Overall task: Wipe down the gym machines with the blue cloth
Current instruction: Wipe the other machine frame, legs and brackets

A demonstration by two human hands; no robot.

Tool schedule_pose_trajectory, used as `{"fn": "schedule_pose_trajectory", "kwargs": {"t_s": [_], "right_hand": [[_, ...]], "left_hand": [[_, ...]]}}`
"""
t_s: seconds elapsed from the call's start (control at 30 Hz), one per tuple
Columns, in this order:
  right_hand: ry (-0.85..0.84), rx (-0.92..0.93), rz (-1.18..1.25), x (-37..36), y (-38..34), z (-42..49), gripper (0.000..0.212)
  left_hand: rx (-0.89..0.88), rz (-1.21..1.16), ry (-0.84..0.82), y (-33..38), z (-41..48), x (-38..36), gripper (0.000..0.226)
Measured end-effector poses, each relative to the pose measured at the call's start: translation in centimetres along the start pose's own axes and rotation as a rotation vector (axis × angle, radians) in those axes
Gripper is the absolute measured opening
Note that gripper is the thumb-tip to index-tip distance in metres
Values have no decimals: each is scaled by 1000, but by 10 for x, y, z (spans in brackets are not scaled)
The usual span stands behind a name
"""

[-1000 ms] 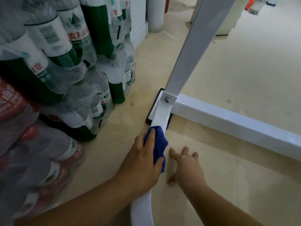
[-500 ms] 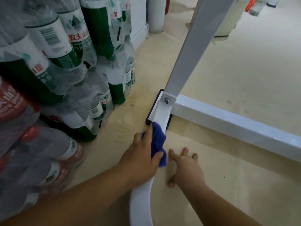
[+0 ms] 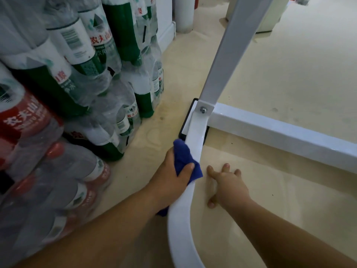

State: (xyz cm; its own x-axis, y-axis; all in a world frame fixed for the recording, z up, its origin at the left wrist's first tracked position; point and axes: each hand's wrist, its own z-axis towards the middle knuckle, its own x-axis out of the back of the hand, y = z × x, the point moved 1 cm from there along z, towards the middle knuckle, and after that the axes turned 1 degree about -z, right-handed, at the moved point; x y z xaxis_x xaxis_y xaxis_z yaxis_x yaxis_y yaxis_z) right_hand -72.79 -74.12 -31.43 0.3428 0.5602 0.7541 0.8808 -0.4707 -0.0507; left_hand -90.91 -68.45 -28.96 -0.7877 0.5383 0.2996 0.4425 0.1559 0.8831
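- Head view, against the frame one second back: your left hand (image 3: 171, 178) and the blue cloth (image 3: 182, 156) have travelled up the curved white tube (image 3: 196, 132), closer to the bolt (image 3: 202, 110) at the joint.
- Your right hand (image 3: 229, 185) has not shifted: released, fingers spread, pressed flat on the beige floor (image 3: 270, 200) just right of the tube.
- Left hand is grasping the cloth, thumb lying over it and pinning it to the tube's left face.
- Cloth sits bunched between palm and tube, its top corner sticking out above the knuckles, just short of the black foot pad (image 3: 182, 130).
- A second scrap of blue shows under your wrist, beside the tube.
- Left fingers are hidden behind cloth and tube; you cannot tell how far they wrap.
- Tube runs off the bottom edge; slanted upright (image 3: 231, 45) is cut off at the top.
- Shrink-wrapped bottle packs (image 3: 77, 93) at left are blurred toward the edge of the view.
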Motion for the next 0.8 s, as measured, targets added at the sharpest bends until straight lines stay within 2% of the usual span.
{"fn": "schedule_pose_trajectory", "kwargs": {"t_s": [0.07, 0.13, 0.23, 0.33, 0.4, 0.5, 0.57, 0.6, 0.63, 0.67, 0.7, 0.73, 0.77, 0.8], "right_hand": [[10, 3, 5, 1, 0, -2, 121], [14, 7, 0, 1, 0, -2, 121], [17, 15, -3, 0, 1, -1, 122], [33, 24, -6, -2, 1, 0, 121], [60, 24, 13, -6, 2, 0, 120], [97, 25, 49, -12, 7, -3, 119], [130, 36, 93, -14, 9, -7, 116], [150, 37, 122, -15, 11, -10, 115], [170, 33, 151, -16, 12, -13, 113], [190, 26, 174, -17, 13, -17, 110], [211, 17, 194, -20, 14, -21, 108], [229, 4, 210, -23, 16, -27, 105], [240, -8, 215, -27, 18, -34, 102], [247, -10, 212, -31, 19, -40, 97]], "left_hand": [[53, 18, 11, -20, -38, -2, 55], [74, 83, 47, -36, -67, -3, 63], [99, 160, 41, -44, -57, 2, 72], [133, 111, -35, -20, -15, 5, 63], [141, 51, -12, -6, -1, -3, 58], [90, -25, 75, -3, -31, -7, 51], [106, -40, 110, -26, -72, -12, 42], [109, 48, 149, -51, -100, -26, 39], [123, 194, 209, -75, -130, -36, 42], [183, 233, 180, -103, -161, -48, 60], [284, 228, 100, -123, -179, -56, 85], [361, 133, -6, -132, -196, -65, 99], [319, 137, -52, -130, -207, -68, 90], [296, 67, -9, -115, -207, -68, 74]]}}
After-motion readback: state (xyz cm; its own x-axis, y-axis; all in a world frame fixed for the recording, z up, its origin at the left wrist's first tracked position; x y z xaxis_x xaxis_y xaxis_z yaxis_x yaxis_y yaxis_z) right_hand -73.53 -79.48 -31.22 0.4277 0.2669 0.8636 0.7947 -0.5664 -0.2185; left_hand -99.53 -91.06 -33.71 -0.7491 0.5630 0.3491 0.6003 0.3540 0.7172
